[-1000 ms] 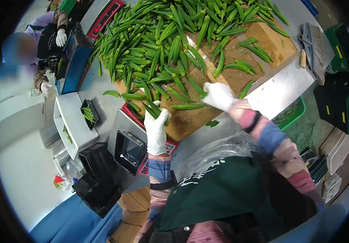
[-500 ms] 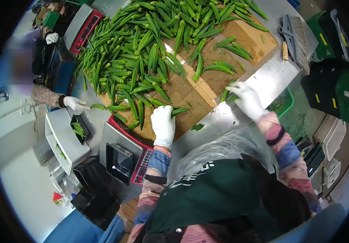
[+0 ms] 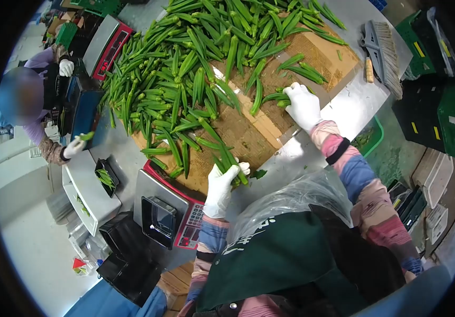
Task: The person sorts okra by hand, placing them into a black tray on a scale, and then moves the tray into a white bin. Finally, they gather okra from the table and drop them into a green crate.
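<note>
My left hand [image 3: 221, 191], in a white glove, is closed around several okra pods [image 3: 226, 161] near the front of the cardboard. Also gloved, my right hand [image 3: 304, 107] has its fingers closed on the ends of a few okra pods [image 3: 273, 98] lying on the cardboard [image 3: 248, 132]. A large heap of okra [image 3: 158, 79] covers the far and left parts of the cardboard. Close by my left hand is a small dark green leaf scrap [image 3: 258, 174].
A red-framed scale [image 3: 191, 232] bearing a black tray [image 3: 158, 221] stands left of me. Beyond it, a co-worker's gloved hand [image 3: 73, 148] holds an okra pod by a small black tray [image 3: 107, 177]. A brush [image 3: 382, 50] and a wooden-handled tool [image 3: 369, 70] lie at right.
My left hand has drawn toward me and now holds a bunch of okra. My right hand has moved away from me onto other pods. The co-worker's hand has pulled back left with a pod.
</note>
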`<state>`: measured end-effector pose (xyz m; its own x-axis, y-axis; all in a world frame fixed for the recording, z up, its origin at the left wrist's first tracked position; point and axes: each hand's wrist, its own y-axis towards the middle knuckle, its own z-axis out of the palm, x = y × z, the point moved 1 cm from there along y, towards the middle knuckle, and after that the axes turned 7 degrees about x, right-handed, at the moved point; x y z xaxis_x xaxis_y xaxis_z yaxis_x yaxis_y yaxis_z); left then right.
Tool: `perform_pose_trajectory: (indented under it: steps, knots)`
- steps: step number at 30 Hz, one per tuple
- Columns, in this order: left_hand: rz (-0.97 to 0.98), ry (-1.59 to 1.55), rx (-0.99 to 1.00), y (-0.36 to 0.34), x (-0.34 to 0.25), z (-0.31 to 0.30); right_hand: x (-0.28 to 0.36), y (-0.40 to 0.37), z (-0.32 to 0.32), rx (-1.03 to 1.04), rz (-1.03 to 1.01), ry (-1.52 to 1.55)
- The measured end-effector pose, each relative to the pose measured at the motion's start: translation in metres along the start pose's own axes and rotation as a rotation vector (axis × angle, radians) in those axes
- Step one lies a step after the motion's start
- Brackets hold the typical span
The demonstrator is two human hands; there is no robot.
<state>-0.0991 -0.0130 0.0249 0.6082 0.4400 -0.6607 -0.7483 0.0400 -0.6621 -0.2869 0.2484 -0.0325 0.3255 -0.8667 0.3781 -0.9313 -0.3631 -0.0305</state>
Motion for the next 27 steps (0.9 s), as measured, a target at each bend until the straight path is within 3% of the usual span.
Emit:
perform_pose_trajectory:
  steps: [4, 7, 11, 14, 18, 21, 24, 27]
  knots:
    - [-0.026, 0.096, 0.021, 0.003, -0.009, 0.025, 0.006, 0.012, 0.009, -0.038, 0.076, -0.178]
    - [-0.036, 0.141, 0.015, 0.003, -0.007, 0.025, 0.002, 0.009, -0.001, 0.066, 0.095, -0.284]
    - [-0.014, 0.11, -0.03, -0.002, 0.001, 0.006, -0.004, -0.015, -0.043, 0.157, 0.141, 0.015]
    - [-0.004, 0.118, -0.042, 0.0, 0.007, -0.002, -0.013, -0.014, -0.039, 0.018, 0.053, 0.13]
    - [-0.007, 0.167, -0.04, 0.0, 0.002, 0.011, 0.005, 0.005, -0.003, -0.095, -0.131, 0.024]
    - [0.006, 0.167, -0.027, 0.003, 0.0, 0.021, 0.019, 0.016, 0.009, -0.03, -0.074, -0.14]
    - [0.021, 0.167, -0.014, 0.0, 0.004, 0.018, 0.025, 0.008, -0.011, 0.038, -0.095, 0.09]
    - [0.016, 0.184, -0.014, -0.001, 0.01, 0.009, 0.023, 0.007, -0.035, -0.119, 0.014, 0.122]
